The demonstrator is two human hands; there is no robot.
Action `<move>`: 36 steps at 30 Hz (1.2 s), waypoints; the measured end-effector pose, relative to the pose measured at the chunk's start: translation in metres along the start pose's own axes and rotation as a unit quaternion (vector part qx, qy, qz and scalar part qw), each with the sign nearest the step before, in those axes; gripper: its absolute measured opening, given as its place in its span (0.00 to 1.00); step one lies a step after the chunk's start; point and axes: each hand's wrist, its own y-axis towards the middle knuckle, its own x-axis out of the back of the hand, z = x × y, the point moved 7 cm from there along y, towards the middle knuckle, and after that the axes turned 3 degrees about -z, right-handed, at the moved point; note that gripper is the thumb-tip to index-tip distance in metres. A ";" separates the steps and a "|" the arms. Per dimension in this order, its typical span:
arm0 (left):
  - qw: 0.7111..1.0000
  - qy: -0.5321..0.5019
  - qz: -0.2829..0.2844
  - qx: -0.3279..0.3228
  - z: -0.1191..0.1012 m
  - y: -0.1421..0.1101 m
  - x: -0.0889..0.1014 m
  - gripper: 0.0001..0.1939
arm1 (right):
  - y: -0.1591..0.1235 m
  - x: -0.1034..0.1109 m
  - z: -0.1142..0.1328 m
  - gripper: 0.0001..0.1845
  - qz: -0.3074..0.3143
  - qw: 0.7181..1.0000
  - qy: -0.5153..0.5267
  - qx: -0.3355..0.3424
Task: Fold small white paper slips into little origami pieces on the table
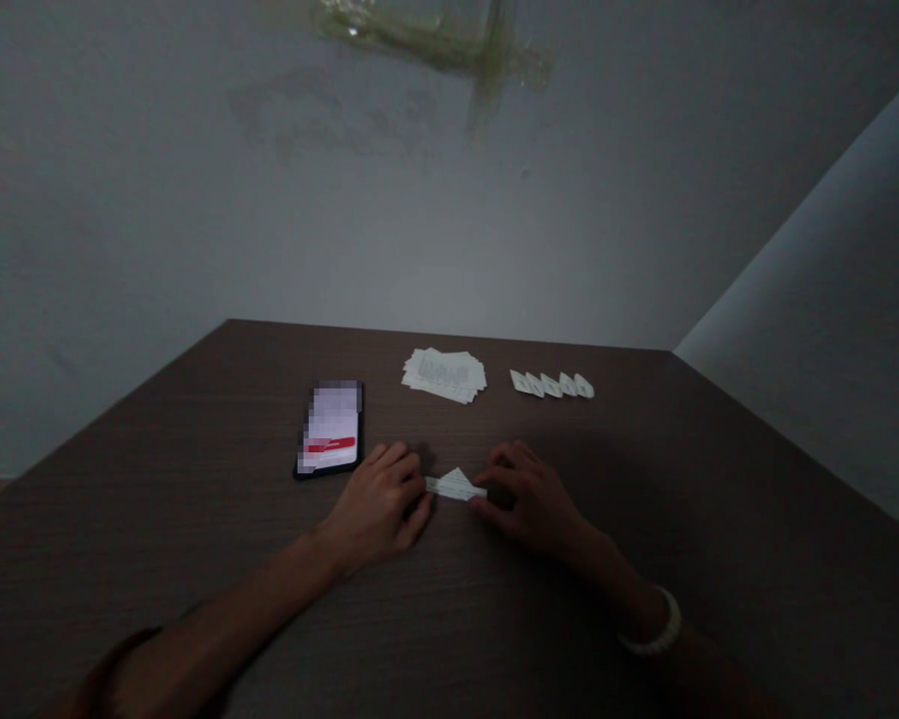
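**What lay around on the worktop (726, 499)**

A black smartphone (330, 429) lay face up, its pixelated screen crossed by a red bar. Beyond it sat a loose pile of printed paper slips (445, 375), and to its right ran an overlapping row of five small folded paper pieces (551, 384). A stained grey wall (449, 200) rose behind.
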 end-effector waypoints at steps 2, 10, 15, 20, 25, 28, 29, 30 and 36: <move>1.000 -0.001 -0.005 0.008 0.002 0.000 -0.001 0.11 | 0.001 -0.004 0.002 0.09 0.003 1.000 0.004 -0.007; 0.999 -0.017 0.009 0.051 0.009 0.000 -0.004 0.07 | 0.003 -0.007 0.002 0.10 -0.019 0.998 0.054 -0.036; 0.998 -0.046 0.031 0.039 0.010 0.000 -0.008 0.08 | 0.003 -0.006 0.003 0.09 -0.033 0.996 0.073 -0.024; 0.997 -0.047 0.049 0.041 0.010 0.000 -0.010 0.08 | 0.004 -0.006 0.006 0.07 -0.027 0.996 0.079 -0.003; 0.997 -0.042 0.055 0.022 0.008 -0.002 -0.011 0.09 | 0.004 -0.002 0.008 0.05 -0.043 0.998 0.037 0.024; 0.998 -0.038 0.055 0.015 0.007 -0.002 -0.011 0.08 | 0.002 -0.004 0.008 0.05 -0.030 0.998 0.023 0.042; 0.998 -0.038 0.054 0.012 0.006 -0.001 -0.011 0.08 | 0.002 -0.005 0.008 0.05 -0.025 0.998 0.022 0.047; 0.998 -0.039 0.053 0.010 0.006 -0.001 -0.010 0.08 | 0.001 -0.005 0.008 0.05 -0.022 0.998 0.022 0.051; 0.997 -0.064 0.041 -0.008 0.003 -0.001 -0.008 0.09 | 0.001 -0.007 0.009 0.04 -0.008 0.996 0.008 0.086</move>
